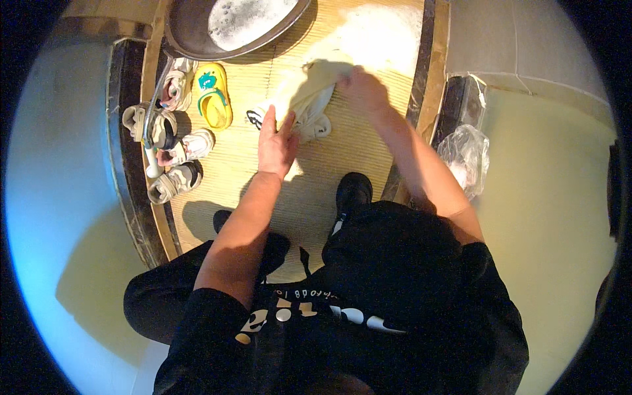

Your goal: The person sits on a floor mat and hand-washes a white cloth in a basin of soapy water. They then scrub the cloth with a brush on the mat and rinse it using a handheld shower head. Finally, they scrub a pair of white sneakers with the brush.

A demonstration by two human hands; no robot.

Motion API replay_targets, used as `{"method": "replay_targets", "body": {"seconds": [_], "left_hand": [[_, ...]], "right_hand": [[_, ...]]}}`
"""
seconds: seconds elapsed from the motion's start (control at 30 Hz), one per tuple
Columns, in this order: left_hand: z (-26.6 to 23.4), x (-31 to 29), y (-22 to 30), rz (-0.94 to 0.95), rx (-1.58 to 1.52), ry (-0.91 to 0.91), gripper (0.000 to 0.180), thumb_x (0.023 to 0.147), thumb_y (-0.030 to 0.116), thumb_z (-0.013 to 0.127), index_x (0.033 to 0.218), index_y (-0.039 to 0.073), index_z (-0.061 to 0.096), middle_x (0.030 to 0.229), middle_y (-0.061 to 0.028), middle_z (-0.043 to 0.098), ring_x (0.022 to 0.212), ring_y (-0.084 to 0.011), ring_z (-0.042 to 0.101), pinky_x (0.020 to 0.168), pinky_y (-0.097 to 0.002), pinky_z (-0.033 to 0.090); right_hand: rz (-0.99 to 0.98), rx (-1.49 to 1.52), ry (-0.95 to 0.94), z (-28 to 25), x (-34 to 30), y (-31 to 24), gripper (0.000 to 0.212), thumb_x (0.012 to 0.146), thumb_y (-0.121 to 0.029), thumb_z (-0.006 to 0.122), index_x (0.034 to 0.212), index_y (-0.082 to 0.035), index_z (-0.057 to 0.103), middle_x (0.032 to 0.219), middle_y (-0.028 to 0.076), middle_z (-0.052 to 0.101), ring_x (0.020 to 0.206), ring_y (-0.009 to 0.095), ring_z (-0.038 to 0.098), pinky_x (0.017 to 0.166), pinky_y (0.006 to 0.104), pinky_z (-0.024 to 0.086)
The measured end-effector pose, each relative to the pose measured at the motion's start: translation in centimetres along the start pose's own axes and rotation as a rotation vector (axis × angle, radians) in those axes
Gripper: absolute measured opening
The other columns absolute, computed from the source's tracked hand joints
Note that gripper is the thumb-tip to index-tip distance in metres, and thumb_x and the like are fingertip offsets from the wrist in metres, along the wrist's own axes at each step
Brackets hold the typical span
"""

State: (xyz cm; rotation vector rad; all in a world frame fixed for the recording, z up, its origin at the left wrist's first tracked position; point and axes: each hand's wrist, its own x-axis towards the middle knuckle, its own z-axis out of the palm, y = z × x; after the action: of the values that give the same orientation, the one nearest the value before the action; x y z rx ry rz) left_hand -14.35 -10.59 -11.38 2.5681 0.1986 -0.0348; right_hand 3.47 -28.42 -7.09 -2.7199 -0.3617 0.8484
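Note:
A wet-looking pale cloth, with white parts and dark markings near its left end, lies bunched on the ribbed floor in front of me. My left hand is at its near left side, thumb and fingers spread, fingertips at the cloth. At its right edge my right hand has curled fingers closed on the cloth. That hand is slightly blurred, and its fingertips are partly hidden. White suds spread over the floor beyond the right hand.
A dark oval basin of foamy water stands at the far side. Left are a yellow clog, several sneakers and a shower head on its hose. A clear plastic bag lies right, by the dark stone edging.

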Motion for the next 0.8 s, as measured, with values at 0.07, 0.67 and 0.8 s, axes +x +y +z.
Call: {"method": "replay_targets", "body": {"seconds": [0.07,0.67,0.8], "left_hand": [[0.4,0.0,-1.0,-0.025,-0.063,0.008,0.039,0.082,0.009,0.061,0.121,0.009,0.06,0.135,-0.026,0.043,0.12,-0.039,0.047,0.102,-0.0388,0.04],[-1.2,3.8,-4.3,-0.508,-0.525,0.13,0.027,0.091,0.014,0.052,0.107,-0.005,0.063,0.089,-0.0184,0.068,0.082,-0.0223,0.064,0.078,-0.0325,0.049],[-1.1,4.4,-4.9,-0.559,-0.52,0.228,0.023,0.09,0.011,0.053,0.101,-0.006,0.062,0.087,-0.0172,0.067,0.079,-0.0227,0.062,0.076,-0.0341,0.049]], "right_hand": [[-0.134,-0.014,-0.071,1.6,-1.8,-2.0,0.045,0.092,-0.041,0.048,0.103,0.001,0.06,0.094,0.026,0.064,0.09,0.039,0.064,0.081,0.0499,0.049],[-0.03,0.073,0.095,7.2,0.7,4.3,0.054,0.092,-0.049,0.046,0.101,0.003,0.058,0.092,0.025,0.064,0.09,0.041,0.063,0.078,0.0498,0.049],[0.242,0.13,0.049,-1.2,-0.4,3.4,0.056,0.094,-0.05,0.044,0.104,0.003,0.058,0.094,0.023,0.065,0.092,0.038,0.063,0.079,0.0481,0.049]]}}
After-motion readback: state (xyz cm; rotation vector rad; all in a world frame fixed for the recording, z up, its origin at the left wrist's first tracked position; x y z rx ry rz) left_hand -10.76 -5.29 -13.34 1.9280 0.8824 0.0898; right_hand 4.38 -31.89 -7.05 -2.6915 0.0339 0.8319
